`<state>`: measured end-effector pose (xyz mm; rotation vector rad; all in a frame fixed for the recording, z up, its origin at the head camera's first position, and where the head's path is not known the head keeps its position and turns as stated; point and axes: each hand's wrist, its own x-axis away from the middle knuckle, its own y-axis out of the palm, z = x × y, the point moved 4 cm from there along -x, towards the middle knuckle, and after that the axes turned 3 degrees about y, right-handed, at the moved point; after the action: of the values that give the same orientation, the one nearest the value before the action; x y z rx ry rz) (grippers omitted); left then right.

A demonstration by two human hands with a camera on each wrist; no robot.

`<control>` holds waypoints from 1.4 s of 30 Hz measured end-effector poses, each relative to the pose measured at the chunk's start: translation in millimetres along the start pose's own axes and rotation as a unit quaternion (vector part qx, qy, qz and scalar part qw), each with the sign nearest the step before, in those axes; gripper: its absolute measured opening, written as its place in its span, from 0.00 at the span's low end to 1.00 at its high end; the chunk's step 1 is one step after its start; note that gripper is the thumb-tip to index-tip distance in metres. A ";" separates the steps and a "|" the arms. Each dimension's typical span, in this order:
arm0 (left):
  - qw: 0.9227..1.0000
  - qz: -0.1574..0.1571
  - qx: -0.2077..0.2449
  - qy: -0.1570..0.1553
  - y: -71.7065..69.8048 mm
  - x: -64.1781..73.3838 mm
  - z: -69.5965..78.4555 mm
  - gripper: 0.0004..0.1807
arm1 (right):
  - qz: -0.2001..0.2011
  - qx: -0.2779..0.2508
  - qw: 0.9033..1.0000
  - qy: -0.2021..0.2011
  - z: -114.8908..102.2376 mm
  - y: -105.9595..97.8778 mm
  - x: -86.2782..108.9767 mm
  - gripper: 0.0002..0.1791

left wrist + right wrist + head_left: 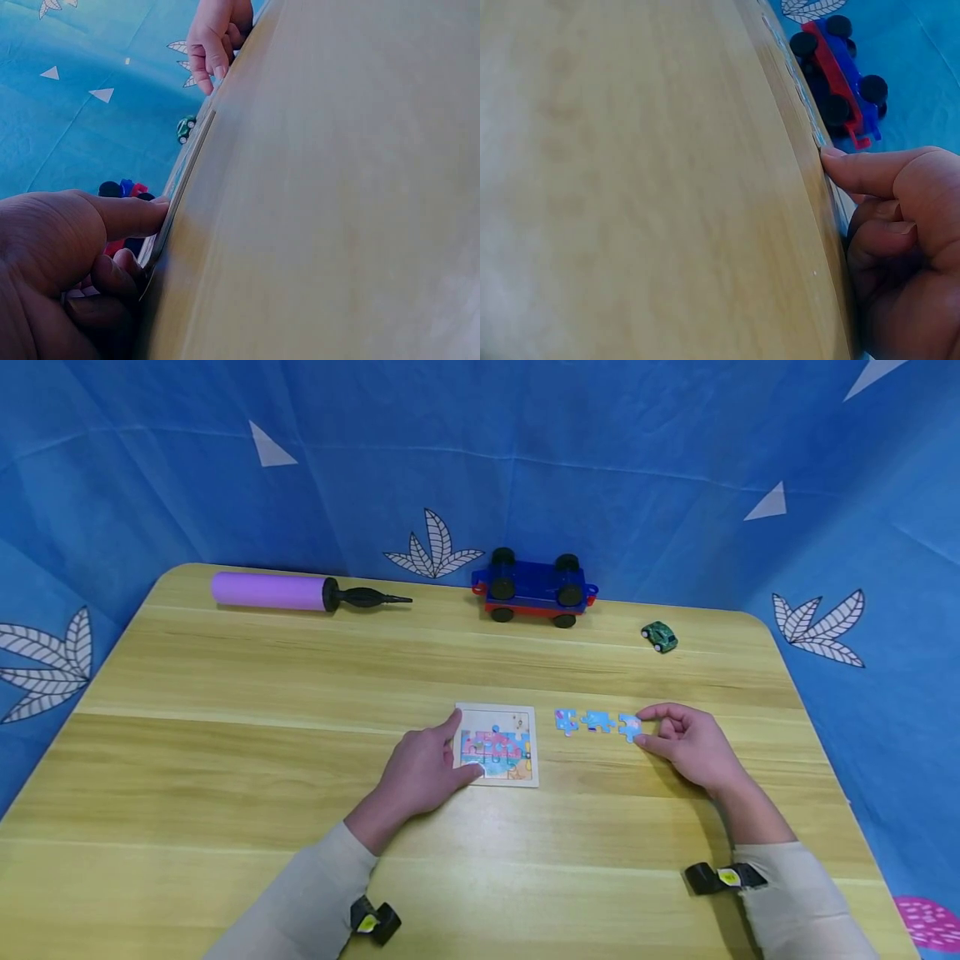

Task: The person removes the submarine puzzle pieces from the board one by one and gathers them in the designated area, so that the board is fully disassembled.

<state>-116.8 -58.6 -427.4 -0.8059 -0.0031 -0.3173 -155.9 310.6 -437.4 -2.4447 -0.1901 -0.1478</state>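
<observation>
Pale sleeves (300, 893) reach over a wooden table (225, 718)

Left of a puzzle board (487, 717), the left hand (423, 768) grips its side, thumb and forefinger at the edge. The board lies flat on the table, pieces filling its lower part. Just right of it, three loose pieces (566, 722) lie in a row; the right hand (693, 747) pinches the rightmost piece (628, 727) between thumb and forefinger. Farther back sit a purple pump (270, 591), a blue-and-red wheeled toy (532, 582) and a green toy car (660, 637).
</observation>
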 end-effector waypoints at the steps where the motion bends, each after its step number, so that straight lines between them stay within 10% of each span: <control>1: 1.000 0.000 0.000 0.000 -0.2 0.1 0.0 0.49 | -0.001 -0.001 1.000 0.000 0.0 0.0 -0.2 0.17; 24: 1.000 -0.008 0.002 -0.004 -1.7 0.7 2.8 0.49 | 0.033 -0.068 0.997 0.001 -4.4 1.7 10.6 0.19; 42: 1.000 -0.005 0.003 0.000 -0.5 -0.5 0.0 0.50 | -0.009 -0.206 0.975 -0.081 -59.4 56.1 20.3 0.19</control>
<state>-117.4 -58.8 -427.1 -0.7991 -0.0074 -0.3269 -129.5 231.9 -423.5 -2.8709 -0.2773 0.0069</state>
